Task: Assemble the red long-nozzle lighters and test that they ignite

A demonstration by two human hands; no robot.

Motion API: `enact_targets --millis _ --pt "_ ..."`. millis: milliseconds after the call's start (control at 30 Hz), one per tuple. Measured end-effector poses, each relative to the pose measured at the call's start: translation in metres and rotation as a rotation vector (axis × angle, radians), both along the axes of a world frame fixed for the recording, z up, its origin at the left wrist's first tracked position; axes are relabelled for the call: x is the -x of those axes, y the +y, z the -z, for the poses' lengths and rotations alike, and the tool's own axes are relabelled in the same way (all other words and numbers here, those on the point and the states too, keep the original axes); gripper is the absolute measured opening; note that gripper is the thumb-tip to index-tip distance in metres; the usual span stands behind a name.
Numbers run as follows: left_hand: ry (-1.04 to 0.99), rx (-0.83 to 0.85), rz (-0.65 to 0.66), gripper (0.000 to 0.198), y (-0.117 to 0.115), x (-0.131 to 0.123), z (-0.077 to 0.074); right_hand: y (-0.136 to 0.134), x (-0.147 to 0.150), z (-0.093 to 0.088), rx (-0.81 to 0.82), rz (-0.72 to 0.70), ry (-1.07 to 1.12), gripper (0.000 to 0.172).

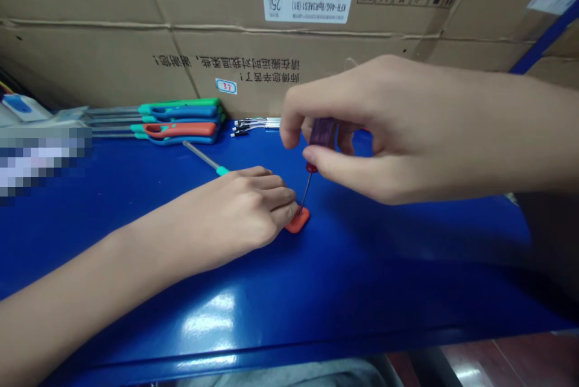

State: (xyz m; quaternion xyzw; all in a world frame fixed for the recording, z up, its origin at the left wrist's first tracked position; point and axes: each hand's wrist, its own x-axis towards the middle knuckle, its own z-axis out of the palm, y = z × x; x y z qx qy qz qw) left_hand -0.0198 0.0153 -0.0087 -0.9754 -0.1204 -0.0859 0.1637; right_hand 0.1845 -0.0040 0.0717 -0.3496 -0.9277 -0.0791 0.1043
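My right hand (pixel 362 128) pinches the purple handle of a small screwdriver (pixel 320 137), held nearly upright. Its thin shaft runs down to a small orange part (pixel 299 221) lying on the blue table (pixel 353 266). My left hand (pixel 244 206) lies curled on the table with its fingertips pressed on the orange part, and most of the part is hidden under those fingers. A metal rod with a teal end (pixel 204 159) pokes out from behind my left hand; whether the hand holds it is hidden.
Several long tools with green, blue and orange handles (pixel 181 120) lie at the back of the table, next to a bundle of thin metal pins (pixel 253 125). Large cardboard boxes (pixel 226 31) stand as a wall right behind them. The table's front edge runs along the bottom.
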Motion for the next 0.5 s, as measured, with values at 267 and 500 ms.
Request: enact_targets --millis 267,500 --pt "0.047 -0.201 0.094 0.041 -0.0014 -0.0016 0.001 0.0037 -0.0085 -0.0019 0.041 -0.047 -0.013 0.028" --pt "0.038 -0.255 0.109 0.044 -0.001 -0.002 0.002 0.0071 -0.0073 -0.0028 0.035 -0.088 -0.026 0.024"
